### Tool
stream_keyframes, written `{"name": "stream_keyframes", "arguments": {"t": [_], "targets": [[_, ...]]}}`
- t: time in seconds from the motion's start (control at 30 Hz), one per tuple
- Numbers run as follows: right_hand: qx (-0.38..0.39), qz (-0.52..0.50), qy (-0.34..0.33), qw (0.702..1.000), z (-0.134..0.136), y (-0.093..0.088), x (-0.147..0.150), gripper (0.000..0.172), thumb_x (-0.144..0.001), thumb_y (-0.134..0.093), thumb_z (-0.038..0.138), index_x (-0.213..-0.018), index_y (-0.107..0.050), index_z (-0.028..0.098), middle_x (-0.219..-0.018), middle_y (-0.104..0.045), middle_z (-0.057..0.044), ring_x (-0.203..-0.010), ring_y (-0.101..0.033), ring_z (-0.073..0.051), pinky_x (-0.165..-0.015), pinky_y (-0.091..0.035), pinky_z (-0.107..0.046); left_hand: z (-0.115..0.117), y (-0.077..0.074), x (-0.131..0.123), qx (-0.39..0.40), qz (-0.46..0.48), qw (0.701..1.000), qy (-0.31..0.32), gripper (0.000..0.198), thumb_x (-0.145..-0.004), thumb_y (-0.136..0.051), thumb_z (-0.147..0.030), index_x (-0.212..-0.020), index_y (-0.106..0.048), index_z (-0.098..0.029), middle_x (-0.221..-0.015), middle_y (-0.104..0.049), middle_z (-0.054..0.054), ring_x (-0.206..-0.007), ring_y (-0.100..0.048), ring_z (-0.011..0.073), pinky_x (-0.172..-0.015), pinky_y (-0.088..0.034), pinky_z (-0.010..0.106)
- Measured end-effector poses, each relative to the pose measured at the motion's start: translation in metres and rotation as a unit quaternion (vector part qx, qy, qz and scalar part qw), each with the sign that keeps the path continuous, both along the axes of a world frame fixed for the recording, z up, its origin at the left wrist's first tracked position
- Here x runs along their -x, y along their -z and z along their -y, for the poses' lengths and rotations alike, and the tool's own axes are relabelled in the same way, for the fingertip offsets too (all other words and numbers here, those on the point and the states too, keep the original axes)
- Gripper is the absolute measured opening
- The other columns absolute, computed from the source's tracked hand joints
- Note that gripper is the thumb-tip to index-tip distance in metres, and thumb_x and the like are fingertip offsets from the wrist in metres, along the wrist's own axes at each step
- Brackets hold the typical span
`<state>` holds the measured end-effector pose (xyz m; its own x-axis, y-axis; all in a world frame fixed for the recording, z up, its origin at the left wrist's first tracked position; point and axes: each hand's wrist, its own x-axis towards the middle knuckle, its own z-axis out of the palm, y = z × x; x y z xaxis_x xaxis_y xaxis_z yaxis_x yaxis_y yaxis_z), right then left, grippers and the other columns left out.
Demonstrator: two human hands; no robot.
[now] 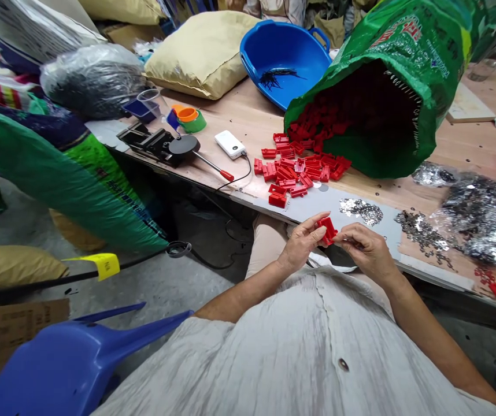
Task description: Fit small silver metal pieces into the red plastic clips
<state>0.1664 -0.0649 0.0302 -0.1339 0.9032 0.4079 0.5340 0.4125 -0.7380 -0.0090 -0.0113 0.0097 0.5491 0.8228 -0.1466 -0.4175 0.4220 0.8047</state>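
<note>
My left hand (302, 242) grips a small red plastic housing (328, 231) between thumb and fingers, just off the table's front edge. At the housing's right side is my right hand (367, 248), its thumb and fingertips pinched together; whatever they hold, if anything, is too small to make out. Beyond my hands lies a heap of similar red plastic housings (289, 170), spilling from the mouth of a green woven sack (387, 167). A pile of flat shiny metal pieces (361, 211) sits close to my right hand, with smaller metal parts (424, 231) farther right.
A hand press with a red-tipped lever (182, 147) and a white power bank (230, 144) stand to the left. Behind are a blue basin (252, 52) and a stuffed beige sack (204, 52). Bagged metal parts (482, 214) lie right. A blue chair (57, 358) is lower left.
</note>
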Motion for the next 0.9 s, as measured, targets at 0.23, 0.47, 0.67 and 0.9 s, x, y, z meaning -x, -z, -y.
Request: {"name": "stream_keyframes", "arguments": {"t": [0.23,0.47,0.67,0.9], "targets": [[0.085,-0.049,-0.005,0.995,0.003,0.008,-0.006,0.010,-0.089,-0.065,0.029,-0.098,-0.067,0.026,-0.094,-0.065,-0.004,-0.078,-0.060,-0.016,-0.064,-0.048,-0.029,-0.002,0.009,0.000,-0.051,-0.025,0.998,0.017,0.051,-0.081,-0.071,-0.037,-0.128,-0.062,-0.021,-0.092,-0.064,0.003,-0.076,-0.055,0.0103,-0.073,-0.046,0.024],[0.174,-0.087,0.031,0.980,0.009,0.013,-0.011,0.016,-0.085,-0.069,0.035,-0.097,-0.065,0.025,-0.088,-0.062,-0.001,-0.066,-0.050,-0.013,-0.059,-0.042,-0.028,-0.002,0.011,-0.003,-0.066,-0.045,0.996,0.025,0.050,-0.082,-0.069,-0.039,-0.128,-0.062,-0.020,-0.091,-0.064,0.003,-0.076,-0.055,0.0102,-0.072,-0.047,0.023],[0.207,-0.106,0.055,0.971,0.009,0.016,-0.013,0.018,-0.085,-0.068,0.039,-0.092,-0.062,0.024,-0.080,-0.059,0.002,-0.061,-0.044,-0.011,-0.057,-0.037,-0.027,0.000,0.004,-0.003,-0.107,-0.098,0.989,0.025,0.050,-0.082,-0.068,-0.040,-0.127,-0.063,-0.018,-0.092,-0.066,0.004,-0.077,-0.056,0.0120,-0.075,-0.047,0.025],[0.219,-0.121,0.065,0.966,0.006,0.020,-0.010,0.023,-0.084,-0.068,0.043,-0.090,-0.059,0.023,-0.076,-0.057,0.002,-0.060,-0.045,-0.012,-0.055,-0.038,-0.026,-0.001,0.004,-0.005,-0.112,-0.107,0.987,0.036,0.048,-0.082,-0.068,-0.039,-0.125,-0.063,-0.019,-0.093,-0.066,0.004,-0.077,-0.058,0.0126,-0.076,-0.049,0.026]]}}
